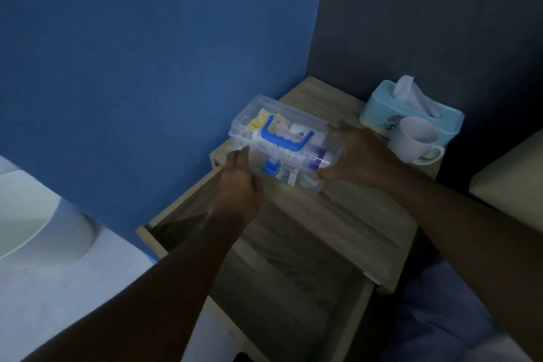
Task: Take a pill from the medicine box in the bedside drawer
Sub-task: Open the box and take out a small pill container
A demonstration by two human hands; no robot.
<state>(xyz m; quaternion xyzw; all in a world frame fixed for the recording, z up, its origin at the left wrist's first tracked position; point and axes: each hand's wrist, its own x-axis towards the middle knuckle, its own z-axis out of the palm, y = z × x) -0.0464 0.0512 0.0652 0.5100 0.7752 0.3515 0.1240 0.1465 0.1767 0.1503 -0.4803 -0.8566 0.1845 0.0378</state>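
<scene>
A clear plastic medicine box (286,129) with a blue handle and blue latch holds several packets and tubes. It is tilted, its lid closed, over the top of the wooden bedside table (361,214). My left hand (241,182) grips its near left end and my right hand (352,156) grips its right end. Below, the drawer (293,288) stands pulled out, its inside dark.
A light blue tissue box (411,110) and a white mug (417,141) stand at the table's back right. A blue wall rises on the left, a dark wall behind. A white rounded object (44,220) lies at the left, pale bedding (458,311) at the right.
</scene>
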